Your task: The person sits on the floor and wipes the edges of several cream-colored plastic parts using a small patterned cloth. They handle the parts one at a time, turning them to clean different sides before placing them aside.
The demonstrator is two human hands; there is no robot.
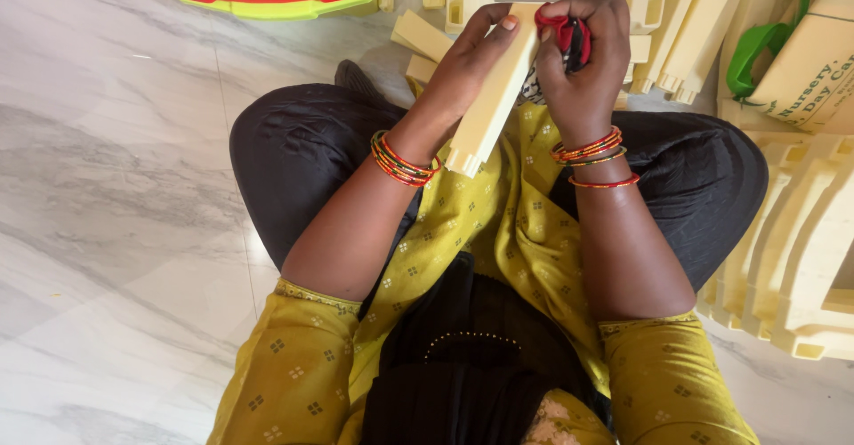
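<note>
The left hand (470, 58) gripped one cream plastic bar (495, 98); the right hand (583, 53) clenched one red-and-black cloth (566, 34) against it.

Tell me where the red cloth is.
Top centre of the head view: the red cloth is bunched in the right hand, against the cream plastic bar held by the left hand.

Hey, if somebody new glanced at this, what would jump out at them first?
Probably the two hands at top centre: the left hand holds a cream plastic bar while the right hand presses a red and black cloth against it. Next, the red-orange bangles on both wrists.
</note>
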